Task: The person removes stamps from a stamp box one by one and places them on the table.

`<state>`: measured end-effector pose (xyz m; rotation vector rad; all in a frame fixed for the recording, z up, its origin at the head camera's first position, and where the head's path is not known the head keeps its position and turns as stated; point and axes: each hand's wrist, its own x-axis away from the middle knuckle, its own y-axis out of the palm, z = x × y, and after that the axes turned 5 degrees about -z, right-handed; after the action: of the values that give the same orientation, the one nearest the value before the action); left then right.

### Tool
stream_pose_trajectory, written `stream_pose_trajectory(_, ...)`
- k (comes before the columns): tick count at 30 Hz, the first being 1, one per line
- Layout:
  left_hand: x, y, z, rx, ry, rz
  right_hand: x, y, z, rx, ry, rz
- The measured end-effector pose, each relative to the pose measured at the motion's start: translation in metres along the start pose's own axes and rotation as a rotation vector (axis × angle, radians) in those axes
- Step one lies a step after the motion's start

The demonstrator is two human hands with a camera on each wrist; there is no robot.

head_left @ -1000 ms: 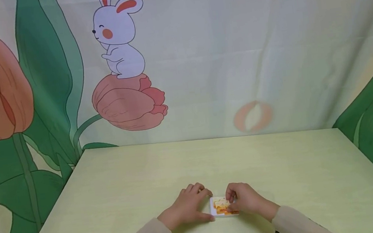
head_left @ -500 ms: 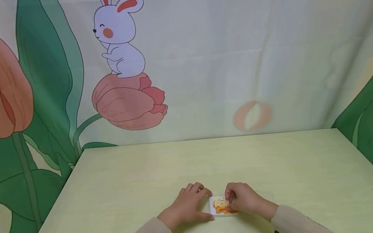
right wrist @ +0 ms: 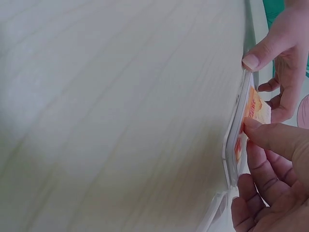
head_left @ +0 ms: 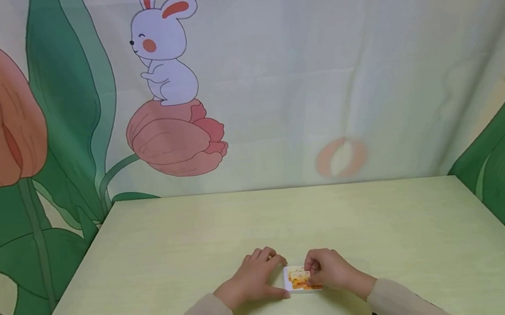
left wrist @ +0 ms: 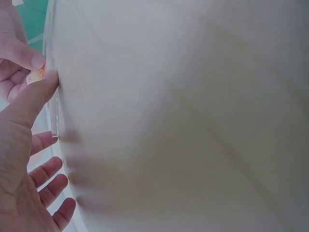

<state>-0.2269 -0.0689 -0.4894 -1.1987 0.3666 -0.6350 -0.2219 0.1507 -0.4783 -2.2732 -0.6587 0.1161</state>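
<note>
A small flat rectangular case (head_left: 287,281) with a white border and clear edges lies near the table's front. My left hand (head_left: 257,278) holds it at its left end, thumb at the near corner and index finger at the far corner. On its face is an orange and cream printed picture (head_left: 299,278). My right hand (head_left: 334,269) is over the case's right end, hiding that part. Thumb and fingers there pinch a small orange-and-cream printed piece (right wrist: 260,108), which stands tilted up from the case in the right wrist view. What the piece is made of I cannot tell.
A pale wood-patterned table (head_left: 195,233) spreads around both hands. Behind it hangs a cloth (head_left: 270,71) printed with a rabbit, tulips and leaves. A clear-edged strip (right wrist: 212,212) shows beyond the case's end in the right wrist view.
Both hands stay nearly in place around the case. The right hand shifts very slightly, and the head view moves a little.
</note>
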Motion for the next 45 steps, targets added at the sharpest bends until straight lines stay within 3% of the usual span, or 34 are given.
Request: stream_pose_trajectory(45,-0.003,-0.001,0.003,-0.001,-0.031,-0.008,0.009,-0.015,-0.003,-0.034,-0.033,0.052)
